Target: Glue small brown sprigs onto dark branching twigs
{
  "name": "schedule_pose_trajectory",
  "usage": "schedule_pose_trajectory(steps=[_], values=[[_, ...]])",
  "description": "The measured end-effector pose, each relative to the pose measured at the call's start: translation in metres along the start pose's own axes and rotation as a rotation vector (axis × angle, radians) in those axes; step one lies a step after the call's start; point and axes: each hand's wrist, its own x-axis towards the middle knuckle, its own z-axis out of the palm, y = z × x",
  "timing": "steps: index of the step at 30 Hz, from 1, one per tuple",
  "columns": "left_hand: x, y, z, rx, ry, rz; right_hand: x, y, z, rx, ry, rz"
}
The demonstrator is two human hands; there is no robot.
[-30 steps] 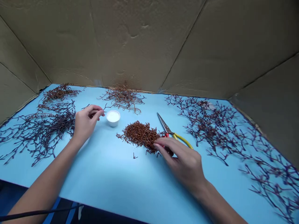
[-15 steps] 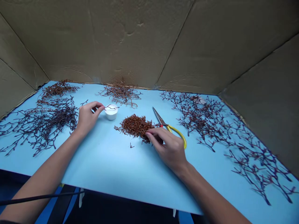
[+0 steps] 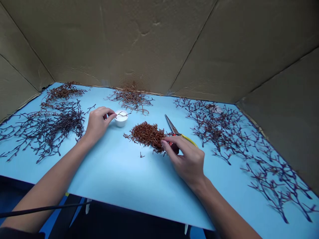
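Observation:
My left hand (image 3: 98, 123) is closed in a pinch on a thin dark twig (image 3: 126, 115), whose free end stretches over a small white cup (image 3: 121, 122). White material shows inside the cup. Near the middle of the table, my right hand (image 3: 186, 161) has thumb and forefinger together at the right edge of a pile of short brown twig pieces (image 3: 146, 132). Whatever is between those fingertips is too small to make out. Scissors (image 3: 173, 126) lie just beyond that hand, blades pointing away, their yellow handle mostly covered by it.
Dark branched twigs (image 3: 62, 124) spread at the left, with reddish-brown ones (image 3: 63, 91) behind. Another thin brown heap (image 3: 132, 98) lies by the cardboard wall (image 3: 149, 43). Reddish branched twigs (image 3: 214, 122) cover the right side of the light-blue table (image 3: 119, 179). A black cable (image 3: 45, 209) crosses the lower left.
The view has shifted a little. My left hand has moved slightly right with the twig, still over the cup. My right hand has edged right and covers more of the scissors' yellow handle.

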Motion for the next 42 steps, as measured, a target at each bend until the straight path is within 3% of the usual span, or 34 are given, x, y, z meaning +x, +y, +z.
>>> schedule_pose_trajectory(steps=[17,25,31,42], values=[[0.002,0.0,-0.001,0.009,-0.029,0.016,0.001,0.0,-0.001,-0.02,-0.009,0.031],[0.004,0.005,-0.004,-0.112,0.163,-0.111,0.001,0.001,-0.002,-0.027,-0.001,0.025],[0.006,0.0,-0.001,-0.216,0.232,-0.243,-0.001,0.004,0.0,-0.012,0.012,-0.008],[0.005,-0.006,0.003,-0.241,0.158,-0.303,0.0,0.004,-0.002,-0.043,0.005,0.011]])
